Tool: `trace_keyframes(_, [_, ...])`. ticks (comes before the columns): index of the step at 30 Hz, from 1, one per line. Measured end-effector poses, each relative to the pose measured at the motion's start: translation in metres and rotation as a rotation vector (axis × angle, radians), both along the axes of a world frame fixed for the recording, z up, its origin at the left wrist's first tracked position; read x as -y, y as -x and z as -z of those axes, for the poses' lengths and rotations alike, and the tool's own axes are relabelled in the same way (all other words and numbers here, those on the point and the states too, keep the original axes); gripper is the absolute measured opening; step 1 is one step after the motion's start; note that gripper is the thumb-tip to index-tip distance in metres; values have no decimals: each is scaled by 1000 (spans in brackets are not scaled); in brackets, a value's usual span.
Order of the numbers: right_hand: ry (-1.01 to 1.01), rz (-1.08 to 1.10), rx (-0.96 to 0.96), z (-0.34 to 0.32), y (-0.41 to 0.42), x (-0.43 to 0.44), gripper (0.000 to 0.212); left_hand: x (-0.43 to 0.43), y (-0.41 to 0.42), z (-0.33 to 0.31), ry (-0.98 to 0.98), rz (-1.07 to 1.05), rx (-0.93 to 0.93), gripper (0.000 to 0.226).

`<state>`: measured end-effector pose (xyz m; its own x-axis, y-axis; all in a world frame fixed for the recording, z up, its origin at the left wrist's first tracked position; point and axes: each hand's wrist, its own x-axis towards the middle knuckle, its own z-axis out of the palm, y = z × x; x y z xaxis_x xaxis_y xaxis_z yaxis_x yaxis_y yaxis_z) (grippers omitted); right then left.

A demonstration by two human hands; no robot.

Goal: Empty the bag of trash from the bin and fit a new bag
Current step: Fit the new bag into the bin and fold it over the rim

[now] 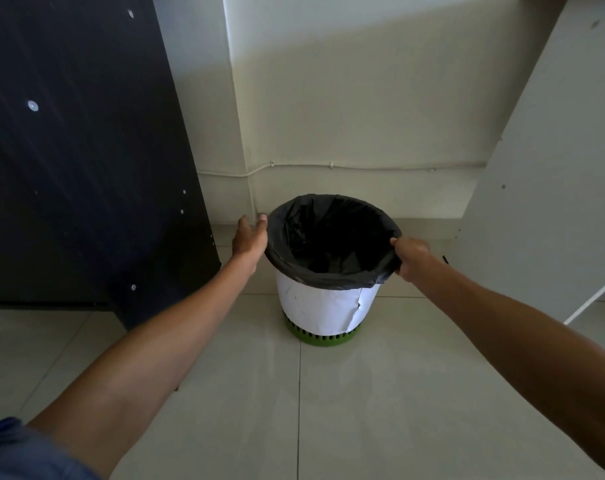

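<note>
The bin [323,306], white-walled with a green base, stands on the tiled floor [363,410] at the centre of the frame, and the black bag [328,237] lines it with its edge folded out over the rim. The left hand [249,237] lies against the bag's left edge with fingers straight and released. The right hand [410,256] has its fingers curled, grasping the folded bag edge at the rim's right side.
</note>
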<state>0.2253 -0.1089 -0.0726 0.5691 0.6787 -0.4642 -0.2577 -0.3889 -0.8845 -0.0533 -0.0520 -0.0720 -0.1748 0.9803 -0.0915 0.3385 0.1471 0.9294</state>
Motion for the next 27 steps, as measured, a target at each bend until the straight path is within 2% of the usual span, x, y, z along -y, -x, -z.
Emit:
trace_keyframes(7, [28, -181, 54, -5, -13, 6, 32, -16, -13, 2, -82, 220, -312, 45])
trace_keyframes(8, [26, -184, 85, -7, -12, 5, 36, -18, -13, 5, -85, 233, -365, 42])
trace_keyframes(11, [35, -146, 284, 7, -20, -10, 67, -22, -10, 14, -122, 225, -459, 39])
trace_keyframes(13, [45, -156, 409, 21, -25, -18, 75, -25, -7, 18, -161, 228, -435, 42])
trace_keyframes(15, [48, -163, 418, 17, -18, -14, 68, -29, -6, 21, -180, 235, -414, 42])
trace_keyframes(16, [31, -160, 378, 15, -16, -14, 61, -30, -5, 22, -183, 241, -414, 43])
trace_keyframes(19, [44, -230, 100, 4, -19, -19, 34, -35, -3, 23, -174, 268, -406, 44])
trace_keyframes(20, [70, -257, 34, 3, -21, -22, 31, -38, -2, 23, -170, 284, -387, 44])
trace_keyframes(23, [102, -296, 11, -1, -23, -29, 29, -47, 0, 24, -153, 316, -325, 44])
trace_keyframes(27, [90, -237, 168, 7, -22, -40, 55, -50, 0, 23, -132, 333, -283, 43])
